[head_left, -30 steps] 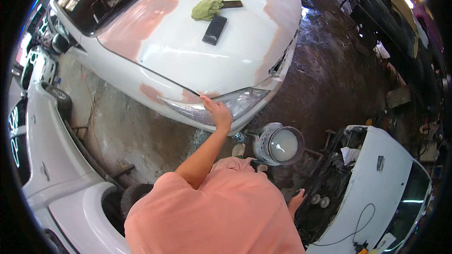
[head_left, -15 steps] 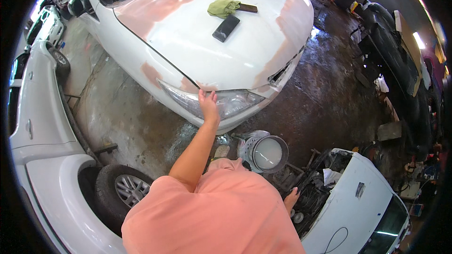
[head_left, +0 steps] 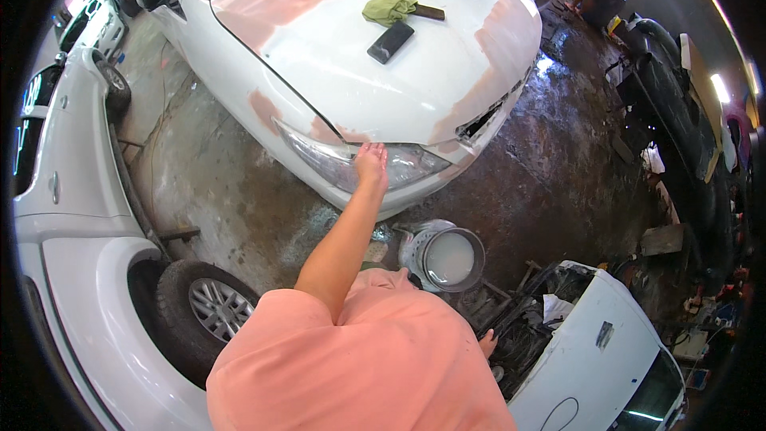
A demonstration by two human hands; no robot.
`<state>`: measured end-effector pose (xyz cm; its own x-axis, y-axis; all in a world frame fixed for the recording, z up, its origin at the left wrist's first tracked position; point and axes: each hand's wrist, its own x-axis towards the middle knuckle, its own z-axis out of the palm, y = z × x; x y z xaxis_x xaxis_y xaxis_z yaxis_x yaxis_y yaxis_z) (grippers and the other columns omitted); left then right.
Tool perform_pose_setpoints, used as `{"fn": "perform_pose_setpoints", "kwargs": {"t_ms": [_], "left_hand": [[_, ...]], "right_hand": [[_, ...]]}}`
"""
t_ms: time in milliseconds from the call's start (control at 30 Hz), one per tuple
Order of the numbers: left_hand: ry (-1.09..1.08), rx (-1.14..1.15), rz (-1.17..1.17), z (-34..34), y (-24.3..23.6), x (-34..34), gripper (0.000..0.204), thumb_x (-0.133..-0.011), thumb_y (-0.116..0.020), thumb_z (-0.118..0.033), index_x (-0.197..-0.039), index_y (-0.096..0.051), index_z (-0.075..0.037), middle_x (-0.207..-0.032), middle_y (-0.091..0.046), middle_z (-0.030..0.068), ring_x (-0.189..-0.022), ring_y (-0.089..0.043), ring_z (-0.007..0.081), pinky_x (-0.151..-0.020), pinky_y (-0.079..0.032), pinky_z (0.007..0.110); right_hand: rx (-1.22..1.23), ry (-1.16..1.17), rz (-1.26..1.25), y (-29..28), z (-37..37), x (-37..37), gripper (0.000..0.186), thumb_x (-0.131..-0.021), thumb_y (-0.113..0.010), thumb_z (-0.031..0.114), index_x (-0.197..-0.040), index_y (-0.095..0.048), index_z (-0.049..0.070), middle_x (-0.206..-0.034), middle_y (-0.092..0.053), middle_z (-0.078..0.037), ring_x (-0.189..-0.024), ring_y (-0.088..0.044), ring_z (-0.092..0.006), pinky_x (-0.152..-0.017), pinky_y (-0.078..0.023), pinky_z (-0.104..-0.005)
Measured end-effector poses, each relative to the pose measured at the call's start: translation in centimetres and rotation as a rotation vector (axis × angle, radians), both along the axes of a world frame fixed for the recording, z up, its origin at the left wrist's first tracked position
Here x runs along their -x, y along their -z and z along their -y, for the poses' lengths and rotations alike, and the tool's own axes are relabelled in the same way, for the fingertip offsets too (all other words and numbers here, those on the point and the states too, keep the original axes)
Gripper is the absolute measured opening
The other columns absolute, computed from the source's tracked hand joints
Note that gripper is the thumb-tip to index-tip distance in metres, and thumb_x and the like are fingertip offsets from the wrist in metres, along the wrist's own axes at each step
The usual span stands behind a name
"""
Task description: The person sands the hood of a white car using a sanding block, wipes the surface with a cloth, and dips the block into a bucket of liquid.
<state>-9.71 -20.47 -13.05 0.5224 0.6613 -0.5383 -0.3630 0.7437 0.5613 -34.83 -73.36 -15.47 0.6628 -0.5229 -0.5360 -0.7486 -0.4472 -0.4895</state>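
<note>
My left hand (head_left: 371, 166) reaches out to the front of a white car, its fingers stretched toward the seam between the bonnet (head_left: 359, 96) and the clear headlight (head_left: 423, 163). The fingertips are at the bonnet's front edge; whether they press on it cannot be told. Pinkish-brown patches (head_left: 279, 4) mark the white paint. My right hand (head_left: 487, 343) hangs low at my right side, partly hidden by my shirt, its visible fingers extended with nothing seen in them. On the bonnet lie a green cloth (head_left: 389, 9), a dark flat block (head_left: 391, 42) and a brown bar (head_left: 429, 12).
A bucket of cloudy liquid (head_left: 449, 258) stands on the wet floor before me. A silver vehicle (head_left: 96, 287) with its wheel (head_left: 214, 307) is at left. At lower right lies a white car part (head_left: 598, 343). Dark bumpers (head_left: 678, 120) are stacked at right.
My left hand has moved slightly right along the bonnet's edge, and its fingers have come closer together. My right hand is drawn further behind my shirt. The view has shifted a little.
</note>
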Motion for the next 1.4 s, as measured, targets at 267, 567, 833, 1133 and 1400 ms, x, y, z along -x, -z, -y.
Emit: {"fn": "perform_pose_setpoints", "kwargs": {"t_ms": [267, 567, 833, 1133, 1400], "left_hand": [[0.202, -0.174, -0.156, -2.4, 3.4, 0.1, 0.012, -0.101, -0.062, -0.014, -0.106, -0.058, -0.004, -0.104, -0.070, 0.0120, -0.093, -0.072, 0.0212, -0.076, -0.062, 0.031], [0.161, -0.129, -0.133, -4.4, 3.2, 1.8, 0.012, -0.101, -0.063, -0.013, -0.104, -0.056, -0.004, -0.101, -0.071, 0.0127, -0.090, -0.074, 0.0233, -0.072, -0.064, 0.032], [0.130, -0.131, -0.136, -6.4, 2.1, 3.7, 0.014, -0.102, -0.060, -0.011, -0.111, -0.053, -0.002, -0.104, -0.069, 0.0142, -0.095, -0.072, 0.0249, -0.078, -0.063, 0.034], [0.008, -0.244, -0.172, -8.5, 0.3, 5.4, 0.013, -0.103, -0.057, -0.008, -0.113, -0.057, 0.000, -0.104, -0.069, 0.0118, -0.093, -0.072, 0.0217, -0.079, -0.062, 0.030], [-0.100, -0.616, -0.137, -9.2, -0.9, 4.4, 0.041, -0.100, -0.050, 0.000, -0.141, -0.049, 0.006, -0.132, -0.060, 0.0163, -0.120, -0.061, 0.0220, -0.101, -0.051, 0.033]], "right_hand": [[0.047, 0.071, 0.114, 1.5, 0.5, 1.2, 0.075, -0.102, -0.051, 0.051, -0.150, -0.042, -0.007, -0.149, -0.048, -0.032, -0.137, -0.046, -0.0463, -0.112, -0.038, -0.0475], [0.034, 0.088, 0.050, 3.1, 1.4, 2.0, 0.085, -0.101, -0.049, 0.059, -0.151, -0.038, -0.009, -0.152, -0.043, -0.033, -0.140, -0.042, -0.0462, -0.114, -0.036, -0.0499], [-0.032, 0.030, -0.049, 1.1, 0.6, 1.2, 0.082, -0.107, -0.038, 0.056, -0.157, -0.024, -0.008, -0.161, -0.028, -0.031, -0.147, -0.032, -0.0451, -0.119, -0.032, -0.0534], [0.026, -0.003, -0.036, 2.4, 0.9, 0.4, 0.083, -0.106, -0.039, 0.055, -0.158, -0.022, -0.006, -0.164, -0.023, -0.029, -0.150, -0.027, -0.0446, -0.121, -0.029, -0.0525], [-0.061, -0.107, 0.032, 2.3, -0.1, -0.6, 0.081, -0.106, -0.039, 0.055, -0.157, -0.025, -0.007, -0.162, -0.028, -0.030, -0.148, -0.031, -0.0457, -0.120, -0.030, -0.0505]]}}
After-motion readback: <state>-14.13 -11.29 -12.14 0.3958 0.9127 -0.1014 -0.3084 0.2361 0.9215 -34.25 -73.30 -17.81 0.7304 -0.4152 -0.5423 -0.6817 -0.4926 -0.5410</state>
